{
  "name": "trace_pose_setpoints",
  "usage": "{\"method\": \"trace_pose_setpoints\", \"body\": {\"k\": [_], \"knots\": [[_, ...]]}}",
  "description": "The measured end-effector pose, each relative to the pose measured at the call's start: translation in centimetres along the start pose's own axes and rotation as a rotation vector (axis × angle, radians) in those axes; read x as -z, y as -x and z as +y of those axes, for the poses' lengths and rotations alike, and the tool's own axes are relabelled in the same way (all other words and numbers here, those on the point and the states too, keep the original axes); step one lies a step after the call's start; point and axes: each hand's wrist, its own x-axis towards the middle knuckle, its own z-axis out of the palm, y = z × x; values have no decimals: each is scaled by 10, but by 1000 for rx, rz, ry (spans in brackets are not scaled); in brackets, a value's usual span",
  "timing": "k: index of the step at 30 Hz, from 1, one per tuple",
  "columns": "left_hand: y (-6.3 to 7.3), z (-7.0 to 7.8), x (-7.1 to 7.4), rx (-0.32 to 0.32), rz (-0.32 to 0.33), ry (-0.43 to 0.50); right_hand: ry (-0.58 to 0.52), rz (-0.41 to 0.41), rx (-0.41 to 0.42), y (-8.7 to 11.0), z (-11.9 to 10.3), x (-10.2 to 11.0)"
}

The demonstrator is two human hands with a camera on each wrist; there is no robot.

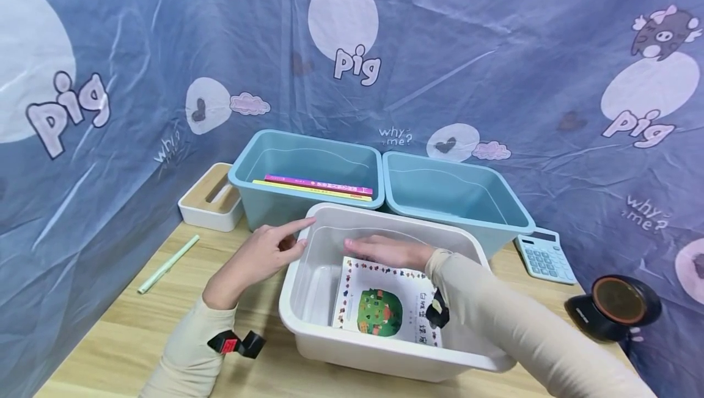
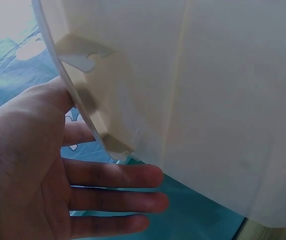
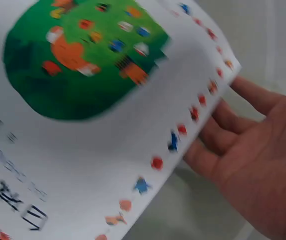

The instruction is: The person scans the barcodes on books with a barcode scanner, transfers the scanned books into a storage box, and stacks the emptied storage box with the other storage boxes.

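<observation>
A white picture book [image 1: 379, 306] with a round green picture and a border of small figures lies in the white bin [image 1: 396, 358]. My right hand [image 1: 387, 251] reaches into the bin along the book's far edge. In the right wrist view, the right fingers [image 3: 255, 95] pass beneath the book's edge, and no thumb shows on the cover [image 3: 108, 150]. My left hand [image 1: 264, 254] is at the bin's left rim, index finger and thumb at the rim. Three straight left fingers [image 2: 118, 200] extend beside the bin's outer wall [image 2: 222, 100] in the left wrist view.
Behind stand two blue bins; the left blue bin [image 1: 258, 202] holds a pink book [image 1: 319, 185] and a yellow book [image 1: 308, 191]. A tissue box [image 1: 206, 217] and green pen [image 1: 167, 265] lie left. A calculator [image 1: 547, 257] and black round-topped device [image 1: 618, 306] are right.
</observation>
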Motion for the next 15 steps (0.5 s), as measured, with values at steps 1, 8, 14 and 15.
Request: {"method": "trace_pose_setpoints", "body": {"k": [1,8,14,15], "knots": [[0,0,0,2,-1,2,-19,-22,12,4,-2,4],[0,1,-1,10,4,12,57,-157,-24,33,-28,29],[-1,1,-2,13,-2,17,205,-232,-31,58,-43,34],[0,1,-2,17,-5,18,218,-241,-33,62,-44,34]]}}
